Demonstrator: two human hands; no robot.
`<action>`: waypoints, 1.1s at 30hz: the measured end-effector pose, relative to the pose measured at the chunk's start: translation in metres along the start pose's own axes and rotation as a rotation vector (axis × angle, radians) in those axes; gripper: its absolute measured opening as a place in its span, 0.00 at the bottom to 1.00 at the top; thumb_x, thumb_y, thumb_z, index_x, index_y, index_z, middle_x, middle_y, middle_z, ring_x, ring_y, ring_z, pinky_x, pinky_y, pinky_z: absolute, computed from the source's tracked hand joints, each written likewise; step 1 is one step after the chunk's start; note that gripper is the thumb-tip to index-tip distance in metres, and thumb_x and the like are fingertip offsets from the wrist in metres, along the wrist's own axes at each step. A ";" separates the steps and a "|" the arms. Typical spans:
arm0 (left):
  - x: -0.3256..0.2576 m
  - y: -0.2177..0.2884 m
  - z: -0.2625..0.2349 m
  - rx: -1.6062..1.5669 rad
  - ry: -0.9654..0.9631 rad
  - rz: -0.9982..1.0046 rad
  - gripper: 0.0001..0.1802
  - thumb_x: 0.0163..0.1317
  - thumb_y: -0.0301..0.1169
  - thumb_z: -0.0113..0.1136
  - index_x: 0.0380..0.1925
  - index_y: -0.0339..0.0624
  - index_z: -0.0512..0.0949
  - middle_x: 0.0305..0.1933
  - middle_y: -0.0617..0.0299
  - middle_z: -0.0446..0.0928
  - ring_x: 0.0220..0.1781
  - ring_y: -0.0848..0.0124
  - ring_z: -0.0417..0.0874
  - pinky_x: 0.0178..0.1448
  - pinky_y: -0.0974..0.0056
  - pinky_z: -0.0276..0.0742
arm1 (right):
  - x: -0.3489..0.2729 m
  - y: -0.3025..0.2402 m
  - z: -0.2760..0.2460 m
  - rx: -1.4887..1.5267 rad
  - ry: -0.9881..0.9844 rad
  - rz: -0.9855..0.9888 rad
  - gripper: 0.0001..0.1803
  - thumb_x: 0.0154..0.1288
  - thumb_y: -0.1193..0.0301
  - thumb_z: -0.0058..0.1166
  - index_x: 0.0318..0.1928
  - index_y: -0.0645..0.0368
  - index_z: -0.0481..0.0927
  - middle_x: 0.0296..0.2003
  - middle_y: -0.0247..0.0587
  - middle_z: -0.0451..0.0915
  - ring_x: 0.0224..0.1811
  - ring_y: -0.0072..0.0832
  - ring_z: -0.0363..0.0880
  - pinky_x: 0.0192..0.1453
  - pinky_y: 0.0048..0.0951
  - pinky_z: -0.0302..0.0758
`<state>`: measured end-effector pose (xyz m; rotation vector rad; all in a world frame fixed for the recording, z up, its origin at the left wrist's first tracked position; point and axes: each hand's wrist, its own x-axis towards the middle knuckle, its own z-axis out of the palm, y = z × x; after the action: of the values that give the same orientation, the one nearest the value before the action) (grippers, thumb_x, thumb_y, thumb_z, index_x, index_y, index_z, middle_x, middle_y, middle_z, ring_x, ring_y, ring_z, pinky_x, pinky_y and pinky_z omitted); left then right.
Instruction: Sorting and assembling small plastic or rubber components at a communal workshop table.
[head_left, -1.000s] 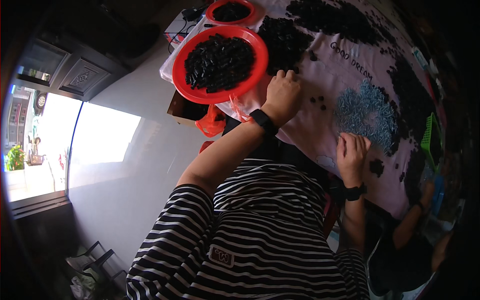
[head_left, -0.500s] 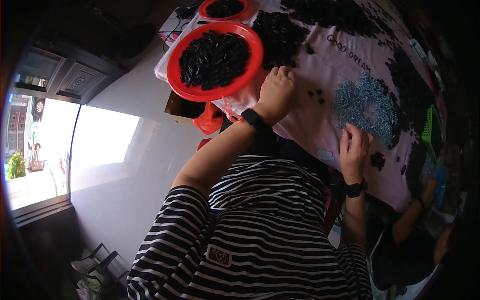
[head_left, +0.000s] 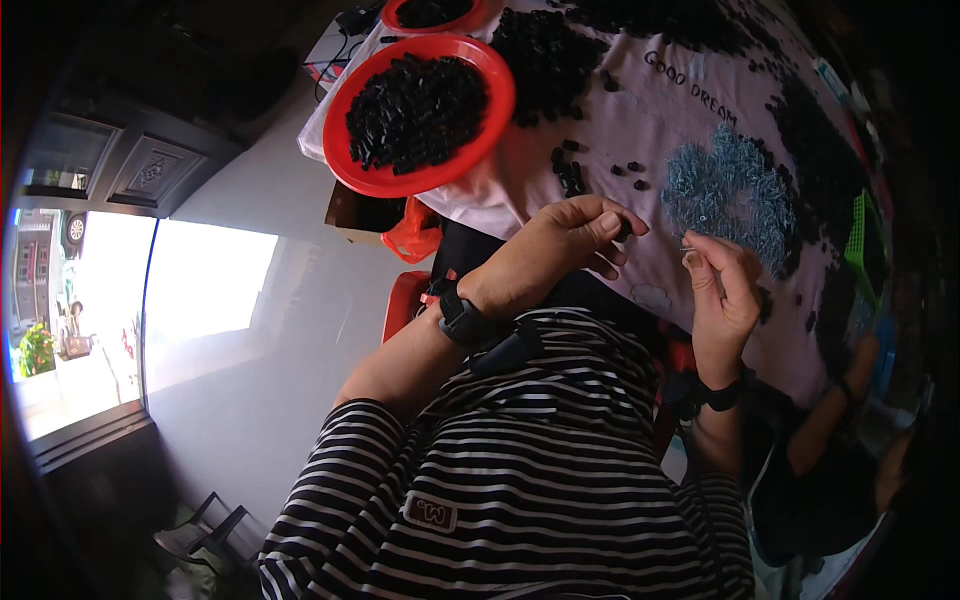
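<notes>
My left hand (head_left: 560,248) is over the near edge of the pink cloth, pinching a small black part (head_left: 625,230) between thumb and forefinger, its other fingers curled loosely. Close by on the right, my right hand (head_left: 725,305) grips a thin silvery screw (head_left: 687,243) at its fingertips. Just beyond that hand lies a heap of bluish-silver screws (head_left: 700,195). Several loose black parts (head_left: 570,172) rest on the cloth past my left hand. A larger pile of black parts (head_left: 545,65) spreads farther back.
A red plate (head_left: 505,105) heaped with short black pieces stands at the left table edge, with another red plate (head_left: 455,24) behind it. More black parts (head_left: 815,150) and a green basket (head_left: 858,240) lie at the right. Another person's arm (head_left: 835,410) reaches in at lower right.
My left hand has come back from the black pile toward me and rightward, now with a black part. My right hand has drawn slightly nearer, off the heap, with a screw showing at its fingertips.
</notes>
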<state>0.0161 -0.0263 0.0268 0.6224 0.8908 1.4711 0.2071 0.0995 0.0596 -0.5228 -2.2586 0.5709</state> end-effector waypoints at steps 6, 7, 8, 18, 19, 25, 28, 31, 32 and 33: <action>-0.003 -0.021 0.004 -0.083 -0.007 -0.027 0.17 0.78 0.37 0.54 0.54 0.34 0.78 0.44 0.63 0.80 0.43 0.75 0.82 0.53 0.66 0.82 | 0.004 -0.017 0.007 0.137 -0.063 0.037 0.10 0.64 0.79 0.65 0.46 0.57 0.87 0.39 0.33 0.84 0.42 0.28 0.76 0.52 0.30 0.69; -0.003 -0.025 0.003 -0.100 -0.008 -0.013 0.17 0.77 0.37 0.54 0.54 0.34 0.78 0.44 0.63 0.80 0.43 0.75 0.82 0.53 0.66 0.82 | 0.004 -0.019 0.009 0.137 -0.065 0.038 0.10 0.64 0.79 0.65 0.46 0.57 0.87 0.39 0.33 0.84 0.42 0.28 0.76 0.52 0.30 0.69; -0.003 -0.028 0.002 -0.117 -0.009 0.002 0.17 0.77 0.37 0.55 0.53 0.34 0.77 0.43 0.62 0.80 0.43 0.75 0.83 0.53 0.66 0.82 | 0.004 -0.021 0.010 0.124 -0.083 0.030 0.10 0.64 0.79 0.65 0.46 0.56 0.87 0.38 0.33 0.83 0.42 0.28 0.75 0.52 0.30 0.69; -0.004 -0.032 0.006 -0.135 0.012 0.007 0.16 0.75 0.40 0.59 0.49 0.36 0.78 0.43 0.61 0.82 0.42 0.74 0.84 0.51 0.68 0.82 | 0.000 -0.021 0.020 0.169 -0.134 0.094 0.10 0.65 0.79 0.64 0.47 0.58 0.87 0.36 0.32 0.79 0.40 0.26 0.75 0.51 0.28 0.69; -0.004 -0.033 0.007 -0.142 0.030 0.016 0.16 0.75 0.40 0.59 0.49 0.36 0.78 0.42 0.61 0.82 0.42 0.74 0.84 0.51 0.68 0.82 | 0.000 -0.021 0.020 0.170 -0.135 0.094 0.10 0.65 0.79 0.64 0.47 0.58 0.87 0.36 0.32 0.79 0.40 0.26 0.75 0.51 0.28 0.69; -0.004 -0.035 0.012 -0.151 0.081 0.025 0.16 0.75 0.39 0.59 0.49 0.34 0.78 0.42 0.61 0.82 0.42 0.74 0.84 0.51 0.68 0.82 | -0.004 -0.017 0.024 0.226 -0.120 0.168 0.10 0.67 0.78 0.63 0.48 0.59 0.87 0.36 0.32 0.79 0.40 0.25 0.76 0.51 0.28 0.70; -0.003 -0.036 0.013 -0.132 0.090 0.033 0.16 0.75 0.38 0.59 0.49 0.34 0.78 0.42 0.61 0.83 0.42 0.74 0.85 0.50 0.68 0.83 | -0.005 -0.017 0.025 0.244 -0.156 0.176 0.10 0.67 0.79 0.63 0.47 0.59 0.87 0.36 0.33 0.79 0.39 0.25 0.76 0.49 0.28 0.71; -0.003 -0.037 0.011 -0.133 0.098 0.044 0.16 0.75 0.37 0.58 0.49 0.33 0.79 0.42 0.61 0.83 0.42 0.74 0.85 0.50 0.68 0.83 | -0.005 -0.018 0.028 0.286 -0.162 0.198 0.11 0.67 0.79 0.63 0.49 0.59 0.88 0.35 0.33 0.78 0.39 0.25 0.76 0.47 0.28 0.71; -0.002 -0.037 0.010 -0.141 0.111 0.049 0.15 0.76 0.37 0.57 0.49 0.33 0.79 0.42 0.61 0.83 0.42 0.74 0.85 0.50 0.68 0.83 | -0.004 -0.018 0.029 0.317 -0.189 0.205 0.12 0.66 0.79 0.63 0.50 0.59 0.88 0.34 0.33 0.78 0.38 0.25 0.76 0.47 0.28 0.72; -0.002 -0.037 0.009 -0.142 0.111 0.050 0.15 0.76 0.37 0.57 0.49 0.33 0.79 0.42 0.61 0.83 0.42 0.74 0.85 0.50 0.68 0.83 | -0.004 -0.018 0.030 0.348 -0.216 0.211 0.13 0.66 0.79 0.63 0.51 0.59 0.88 0.34 0.33 0.78 0.38 0.24 0.76 0.46 0.27 0.72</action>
<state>0.0447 -0.0280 0.0011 0.4638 0.8524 1.6111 0.1846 0.0756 0.0484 -0.5453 -2.2462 1.1505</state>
